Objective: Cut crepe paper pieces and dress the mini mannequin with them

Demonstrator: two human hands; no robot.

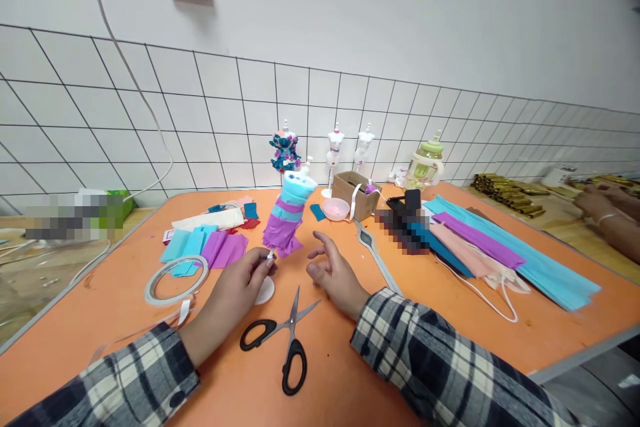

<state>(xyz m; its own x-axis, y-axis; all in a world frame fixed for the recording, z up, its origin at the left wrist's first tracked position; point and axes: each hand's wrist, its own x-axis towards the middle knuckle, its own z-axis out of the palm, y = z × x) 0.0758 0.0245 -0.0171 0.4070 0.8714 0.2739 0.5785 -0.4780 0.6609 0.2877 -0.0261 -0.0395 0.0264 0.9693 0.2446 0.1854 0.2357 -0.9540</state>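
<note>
My left hand (253,275) is closed around the white stand of a small dress form (286,213), which tilts to the right above the orange table. Blue and purple crepe paper wraps the form in bands, with a ruffled purple lower edge. Part of its white round base (265,290) shows below my fingers. To the right of the form, apart from it, my right hand (336,273) has its fingers spread with nothing in them. Black-handled scissors (292,323) lie with blades apart on the table between my forearms.
At left lie a roll of white tape (150,288) and folded blue and purple paper (223,250). Behind stand a decorated form (285,152), two bare forms (335,147), a pink bowl (336,209), a cardboard box (350,188) and a jug (424,167). Paper strips (520,260) lie right; another person's hands (607,197) show beyond.
</note>
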